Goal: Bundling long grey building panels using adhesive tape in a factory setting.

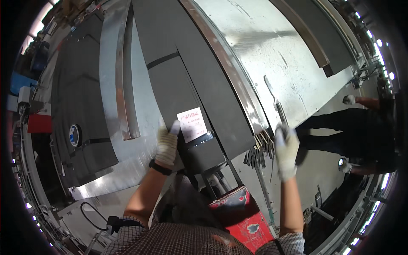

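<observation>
My left hand (167, 145), in a pale knitted glove, is at the left edge of a white paper label (193, 126) with red print. Its thumb and fingers are apart, and the thumb tip meets or nearly meets the label. The label lies on a dark grey sheet strip (165, 91), above a glossy dark patch (201, 140). Farther right, my gloved right hand (286, 154) is closed around the dark handle of a knife (280, 112). Its thin, curved blade points away from me over a bright metal surface. Motion slightly blurs the right fingertips.
Rusty metal bars (123, 80) lie lengthwise on the table. A blue-and-white tape roll (75, 135) rests on another dark sheet at left. Narrow dark strips (257, 156) hang off the near edge. A worn red metal piece (244, 212) stands below; another person (348, 131) is at right.
</observation>
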{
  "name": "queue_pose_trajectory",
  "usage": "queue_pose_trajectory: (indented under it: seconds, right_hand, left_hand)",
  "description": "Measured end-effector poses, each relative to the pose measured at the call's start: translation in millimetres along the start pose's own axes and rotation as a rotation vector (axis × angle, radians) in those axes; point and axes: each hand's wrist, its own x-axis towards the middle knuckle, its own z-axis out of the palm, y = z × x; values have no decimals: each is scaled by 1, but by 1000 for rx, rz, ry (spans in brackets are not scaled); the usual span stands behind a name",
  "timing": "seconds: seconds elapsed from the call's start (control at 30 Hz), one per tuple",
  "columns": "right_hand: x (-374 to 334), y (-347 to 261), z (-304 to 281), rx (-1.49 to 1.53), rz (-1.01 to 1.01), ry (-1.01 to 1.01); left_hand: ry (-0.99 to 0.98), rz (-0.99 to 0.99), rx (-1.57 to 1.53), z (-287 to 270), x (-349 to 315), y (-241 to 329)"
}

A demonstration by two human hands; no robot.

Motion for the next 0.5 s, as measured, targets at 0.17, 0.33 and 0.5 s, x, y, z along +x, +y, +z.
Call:
queue_pose_trajectory:
  seconds: [0.17,0.33,0.5]
  right_hand:
    - [91,97,-8,-915,-63,-53]
    - [117,119,26,-580,-200,-19]
    - [95,39,43,173,-84,-106]
  left_hand:
    - [1,-21,251,46,-30,1]
    - [42,67,259,32,-12,-36]
    - [-80,171,662,22,-29,-31]
